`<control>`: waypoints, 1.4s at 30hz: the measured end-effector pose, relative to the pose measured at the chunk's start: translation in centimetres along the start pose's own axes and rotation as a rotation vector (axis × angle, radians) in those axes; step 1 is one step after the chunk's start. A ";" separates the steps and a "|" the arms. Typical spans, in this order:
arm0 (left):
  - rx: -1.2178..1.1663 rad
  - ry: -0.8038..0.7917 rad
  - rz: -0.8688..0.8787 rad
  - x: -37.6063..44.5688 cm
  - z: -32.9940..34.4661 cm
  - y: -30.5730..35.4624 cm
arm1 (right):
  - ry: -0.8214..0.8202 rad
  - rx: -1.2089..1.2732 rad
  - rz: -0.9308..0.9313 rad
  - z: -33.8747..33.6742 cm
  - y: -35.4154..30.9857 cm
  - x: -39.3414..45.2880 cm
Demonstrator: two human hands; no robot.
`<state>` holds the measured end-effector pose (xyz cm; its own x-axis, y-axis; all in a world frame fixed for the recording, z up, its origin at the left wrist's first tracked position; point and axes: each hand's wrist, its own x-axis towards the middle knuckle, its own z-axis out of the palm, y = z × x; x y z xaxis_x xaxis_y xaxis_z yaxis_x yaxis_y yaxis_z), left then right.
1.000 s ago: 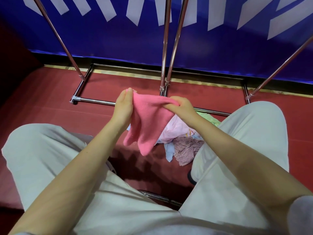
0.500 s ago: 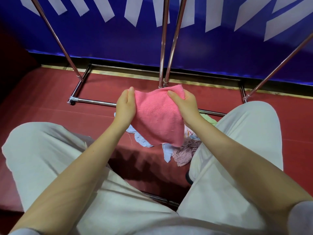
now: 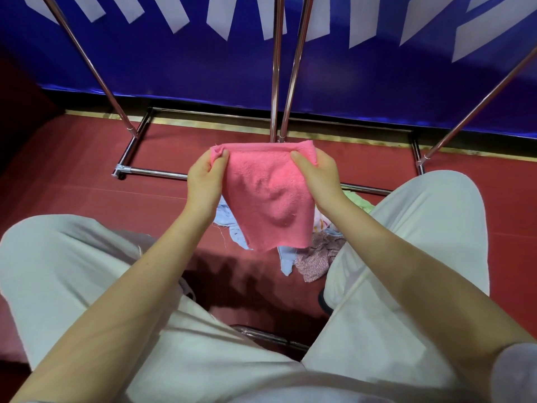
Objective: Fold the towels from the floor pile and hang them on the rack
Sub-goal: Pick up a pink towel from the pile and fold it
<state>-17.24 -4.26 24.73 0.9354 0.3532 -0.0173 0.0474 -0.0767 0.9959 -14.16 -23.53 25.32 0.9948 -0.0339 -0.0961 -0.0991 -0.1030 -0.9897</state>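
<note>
The left hand (image 3: 205, 181) and right hand (image 3: 316, 177) each pinch a top corner of the pink towel (image 3: 268, 196), holding it up between the knees, above the floor (image 3: 72, 181). Its top edge runs level from side to side; the cloth hangs down, narrowing to a lower edge over the pile (image 3: 313, 254). The rack (image 3: 274, 68) stands just behind, its base bars boxing bare floor. White letters on the blue banner (image 3: 174, 68) are cut off and unreadable.
</note>
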 end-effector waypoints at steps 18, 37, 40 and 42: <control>-0.090 -0.032 -0.310 -1.0 2.5 -1.7 | 0.250 -0.207 -0.051 2.7 2.5 -0.2; -0.357 -0.034 -0.492 0.1 6.1 -0.9 | -0.061 -0.327 -0.304 4.8 2.6 -0.8; -0.358 -0.068 -0.457 0.7 5.8 -0.6 | 0.055 -0.492 -0.465 4.3 2.4 0.1; -0.333 -0.087 -0.417 0.9 5.7 -0.3 | 0.109 -0.523 -0.485 4.0 2.2 0.7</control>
<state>-14.40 -9.24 23.86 0.8872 0.2116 -0.4100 0.3201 0.3577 0.8772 -13.59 -19.81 22.62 0.9244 0.0404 0.3792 0.3276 -0.5931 -0.7355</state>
